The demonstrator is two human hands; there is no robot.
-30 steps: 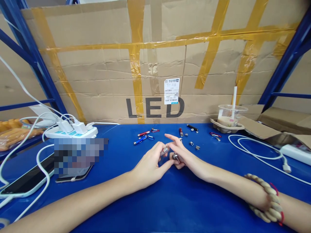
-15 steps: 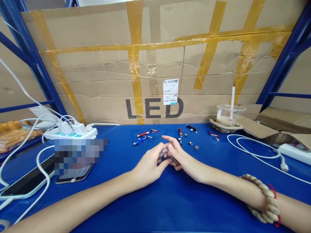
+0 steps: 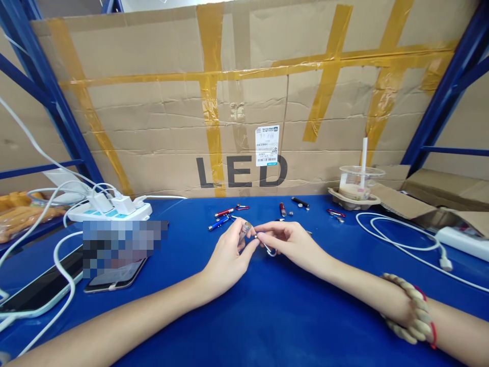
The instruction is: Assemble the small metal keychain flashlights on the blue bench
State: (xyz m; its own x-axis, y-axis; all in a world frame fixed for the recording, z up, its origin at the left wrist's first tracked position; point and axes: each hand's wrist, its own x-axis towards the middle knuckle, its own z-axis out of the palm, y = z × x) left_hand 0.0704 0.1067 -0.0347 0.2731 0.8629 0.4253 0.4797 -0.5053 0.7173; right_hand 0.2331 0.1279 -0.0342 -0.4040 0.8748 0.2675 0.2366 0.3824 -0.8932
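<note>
Well, your two hands meet over the middle of the bench (image 3: 237,326), well short of its far edge. Your left hand (image 3: 229,250) is curled closed, gripping a silver cylinder (image 3: 245,230) that leans up between its fingers. Your right hand (image 3: 288,237) has thumb and fingers pinched on a small metal part (image 3: 255,236), right at the left thumb's tip; it is too small to name. A silver clip (image 3: 270,251) hangs under your right fingers, and you cannot tell from here whether it is joined to that part.

Beyond your left hand, toward the far edge, you have a red cylinder (image 3: 224,212) with a red clip (image 3: 242,207) beside it, and a blue cylinder (image 3: 219,224) lying nearer to you. Beyond your right hand lie a short red tube (image 3: 282,209) and a black tube (image 3: 300,202); farther right is another red clip (image 3: 336,213).

Near the bench's far right corner, a clear cup (image 3: 357,191) with a straw sits in a cardboard holder (image 3: 353,202), and a white cable (image 3: 397,244) loops in front of it. Toward the far left corner you have a white power strip (image 3: 133,211), with a phone (image 3: 116,279) nearer to you.
</note>
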